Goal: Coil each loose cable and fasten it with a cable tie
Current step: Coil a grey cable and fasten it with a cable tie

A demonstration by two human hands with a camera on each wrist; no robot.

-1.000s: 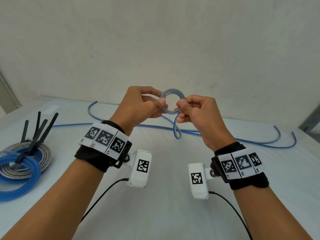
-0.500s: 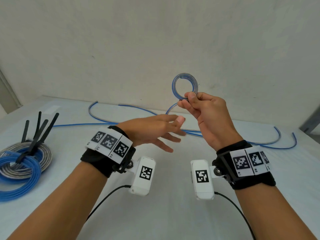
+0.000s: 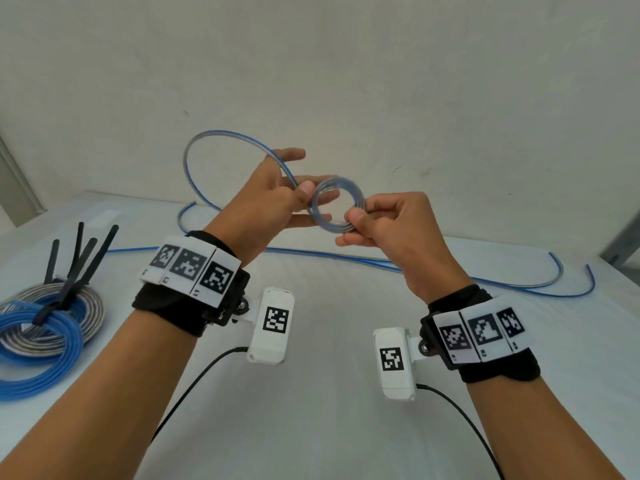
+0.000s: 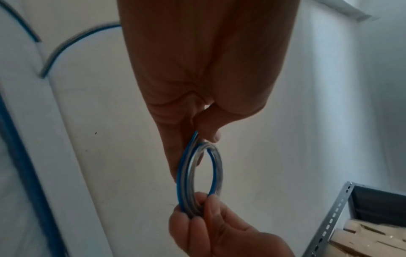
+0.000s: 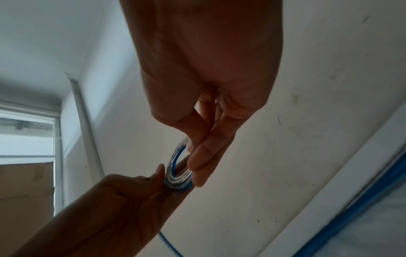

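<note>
A small coil [image 3: 332,228] of blue-and-grey cable is held up over the white table [image 3: 329,427]. My right hand [image 3: 356,220] pinches the coil's right side between thumb and fingers. My left hand [image 3: 304,199] pinches the loose cable [image 3: 221,132] against the coil's left side with the thumb, its other fingers nearly straight. From there the cable arcs up to the left and drops to the table. In the left wrist view the coil [image 4: 182,173] stands edge-on between both hands. The right wrist view shows the coil [image 5: 178,177] between the fingertips.
At the left edge lie a blue coil [image 3: 41,355] and a grey coil [image 3: 91,306], bound with black cable ties [image 3: 83,258]. The cable's tail [image 3: 554,282] runs across the far table to the right. A metal shelf [image 4: 329,217] stands at the right, a wall behind.
My left hand let go of the coil, dropped low, then came back up with a fresh loop of cable. My right hand raised the coil, then lowered it again.
</note>
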